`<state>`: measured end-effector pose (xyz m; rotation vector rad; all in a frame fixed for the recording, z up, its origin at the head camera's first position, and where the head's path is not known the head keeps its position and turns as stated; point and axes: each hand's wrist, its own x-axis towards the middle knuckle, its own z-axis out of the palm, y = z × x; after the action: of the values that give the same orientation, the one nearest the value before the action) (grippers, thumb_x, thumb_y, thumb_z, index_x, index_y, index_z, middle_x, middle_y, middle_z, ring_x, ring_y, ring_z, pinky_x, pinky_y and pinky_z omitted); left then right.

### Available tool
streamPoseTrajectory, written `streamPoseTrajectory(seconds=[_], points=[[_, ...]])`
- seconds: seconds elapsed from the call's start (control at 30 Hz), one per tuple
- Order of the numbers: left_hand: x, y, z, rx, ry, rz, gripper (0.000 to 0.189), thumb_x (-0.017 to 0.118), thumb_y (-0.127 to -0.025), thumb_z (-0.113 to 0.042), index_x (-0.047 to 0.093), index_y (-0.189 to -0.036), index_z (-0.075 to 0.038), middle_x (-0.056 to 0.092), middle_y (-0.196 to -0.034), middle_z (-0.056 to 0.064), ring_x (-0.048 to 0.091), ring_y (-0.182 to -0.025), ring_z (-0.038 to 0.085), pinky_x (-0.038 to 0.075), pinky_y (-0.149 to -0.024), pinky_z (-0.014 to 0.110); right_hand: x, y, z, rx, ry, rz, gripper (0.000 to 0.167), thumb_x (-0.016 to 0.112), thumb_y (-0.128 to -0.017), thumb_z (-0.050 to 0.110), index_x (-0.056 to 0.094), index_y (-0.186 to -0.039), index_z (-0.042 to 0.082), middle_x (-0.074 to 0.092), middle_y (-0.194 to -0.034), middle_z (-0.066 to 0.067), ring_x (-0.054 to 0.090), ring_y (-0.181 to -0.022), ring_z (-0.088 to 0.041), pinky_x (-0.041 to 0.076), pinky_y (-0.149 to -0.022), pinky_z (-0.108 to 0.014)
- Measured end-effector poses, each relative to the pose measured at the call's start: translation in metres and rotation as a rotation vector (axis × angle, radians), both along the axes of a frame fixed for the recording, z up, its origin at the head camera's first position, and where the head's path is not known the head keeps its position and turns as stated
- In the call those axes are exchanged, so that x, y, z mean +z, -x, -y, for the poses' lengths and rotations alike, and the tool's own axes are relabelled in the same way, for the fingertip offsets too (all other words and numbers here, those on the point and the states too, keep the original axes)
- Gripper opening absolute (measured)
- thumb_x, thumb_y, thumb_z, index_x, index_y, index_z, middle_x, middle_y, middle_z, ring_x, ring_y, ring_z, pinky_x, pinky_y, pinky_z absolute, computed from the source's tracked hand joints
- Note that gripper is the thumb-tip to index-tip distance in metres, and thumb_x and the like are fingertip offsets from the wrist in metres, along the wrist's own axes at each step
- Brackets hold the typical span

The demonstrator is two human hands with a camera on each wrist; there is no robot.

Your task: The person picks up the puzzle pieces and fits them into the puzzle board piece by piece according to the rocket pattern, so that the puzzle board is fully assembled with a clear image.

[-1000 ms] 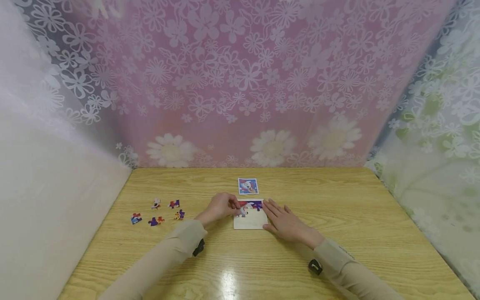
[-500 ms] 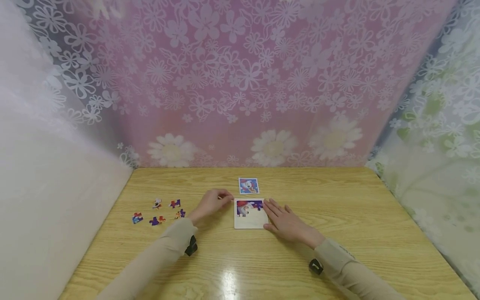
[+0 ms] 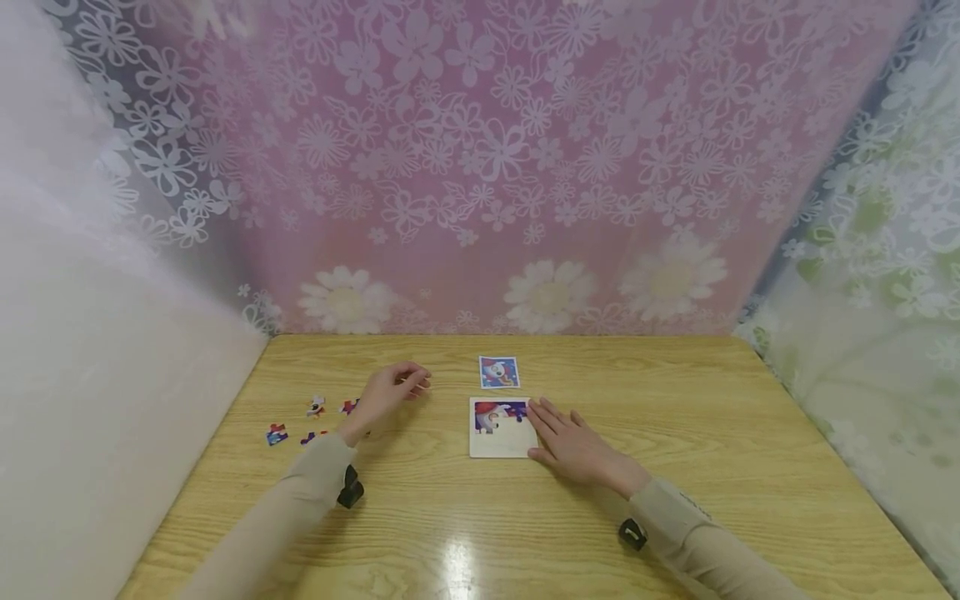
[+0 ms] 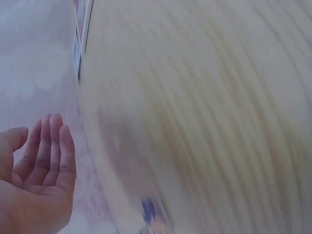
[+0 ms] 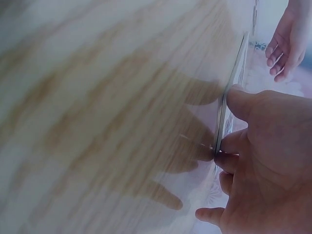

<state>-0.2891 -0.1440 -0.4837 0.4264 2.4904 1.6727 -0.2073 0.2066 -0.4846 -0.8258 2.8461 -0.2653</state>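
1. With 12 o'clock facing away from the person, the puzzle board (image 3: 498, 447) lies flat on the wooden table (image 3: 600, 375).
2. Joined puzzle pieces (image 3: 491, 414), red, white and purple, fill the board from about 9 o'clock round to 1; its pale base shows from about 3 to 8.
3. The right hand (image 3: 573, 446) rests at the board's 3 o'clock side, fingers straight and touching that edge, thumb at the corner near 4 o'clock.
4. The left hand (image 3: 384, 398) is at the board's 10 o'clock, well apart from it and from the right hand; its fingers are loosely bent, the thumb apart from them.
5. Loose pieces (image 3: 277, 434) lie at the board's 9 o'clock, towards the left hand's 8 o'clock; some are partly hidden behind that arm, so their full number cannot be told.
6. A picture card (image 3: 499, 372) lies just beyond the board at 12 o'clock, a white-faced figure on blue.
7. Beyond the table, at 12 o'clock, hangs a pink floral curtain (image 3: 480, 183).
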Motion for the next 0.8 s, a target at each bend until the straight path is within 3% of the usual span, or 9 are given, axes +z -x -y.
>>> streamPoseTrajectory(seconds=[0.27,0.37,0.43,0.5,0.6,0.67,0.8], points=[[-0.001,0.006,0.061,0.101,0.035,-0.080,0.041,0.054,-0.107,-0.028,0.062,-0.132,0.004,0.069,-0.120,0.023,0.067,-0.109,0.039,0.057,-0.093,0.047,0.000,-0.001,-0.001,-0.001,-0.017,-0.001,0.068,0.045,-0.109,0.040,0.025,-0.159,-0.001,0.020,-0.167,-0.017,0.014,-0.155,-0.037,0.021,-0.117,-0.070],[0.003,0.003,0.080,0.158,0.105,-0.087,0.043,0.052,-0.108,-0.029,0.059,-0.135,0.004,0.068,-0.123,0.023,0.066,-0.112,0.040,0.058,-0.092,0.046,0.001,-0.001,0.000,0.000,-0.019,-0.002,0.068,0.045,-0.109,0.040,0.025,-0.159,-0.001,0.020,-0.167,-0.017,0.015,-0.154,-0.037,0.021,-0.117,-0.070],[0.004,0.000,0.093,0.193,0.152,-0.073,0.044,0.052,-0.108,-0.030,0.059,-0.138,0.001,0.068,-0.125,0.022,0.066,-0.113,0.039,0.061,-0.081,0.045,0.000,-0.001,-0.001,0.000,-0.023,-0.001,0.068,0.045,-0.109,0.040,0.024,-0.159,-0.001,0.020,-0.167,-0.017,0.014,-0.155,-0.037,0.021,-0.117,-0.070],[0.004,-0.003,0.103,0.206,0.195,-0.077,0.043,0.051,-0.108,-0.029,0.058,-0.139,0.001,0.066,-0.128,0.023,0.065,-0.114,0.039,0.060,-0.079,0.046,0.000,0.000,-0.001,-0.001,-0.025,0.002,0.068,0.045,-0.109,0.040,0.024,-0.160,0.000,0.020,-0.167,-0.016,0.014,-0.155,-0.036,0.020,-0.117,-0.069],[0.006,-0.010,0.118,0.218,0.240,-0.116,0.039,0.055,-0.107,-0.022,0.059,-0.137,0.002,0.066,-0.128,0.024,0.064,-0.115,0.040,0.058,-0.082,0.052,-0.001,0.000,-0.001,-0.002,-0.026,-0.001,0.068,0.045,-0.109,0.041,0.024,-0.160,0.000,0.019,-0.167,-0.016,0.013,-0.155,-0.036,0.020,-0.117,-0.069],[0.006,-0.014,0.127,0.224,0.278,-0.149,0.036,0.058,-0.105,-0.018,0.061,-0.135,0.004,0.066,-0.127,0.025,0.064,-0.114,0.042,0.054,-0.093,0.055,-0.002,0.001,0.000,-0.004,-0.028,-0.002,0.068,0.045,-0.109,0.041,0.024,-0.160,0.000,0.019,-0.167,-0.015,0.013,-0.155,-0.035,0.020,-0.117,-0.069],[0.004,-0.019,0.142,0.236,0.392,-0.157,0.033,0.063,-0.103,-0.016,0.064,-0.129,0.004,0.069,-0.121,0.024,0.066,-0.108,0.041,0.055,-0.091,0.056,-0.002,0.001,0.000,-0.006,-0.023,0.003,0.068,0.044,-0.109,0.041,0.024,-0.160,0.001,0.019,-0.168,-0.015,0.013,-0.155,-0.035,0.020,-0.118,-0.069]])
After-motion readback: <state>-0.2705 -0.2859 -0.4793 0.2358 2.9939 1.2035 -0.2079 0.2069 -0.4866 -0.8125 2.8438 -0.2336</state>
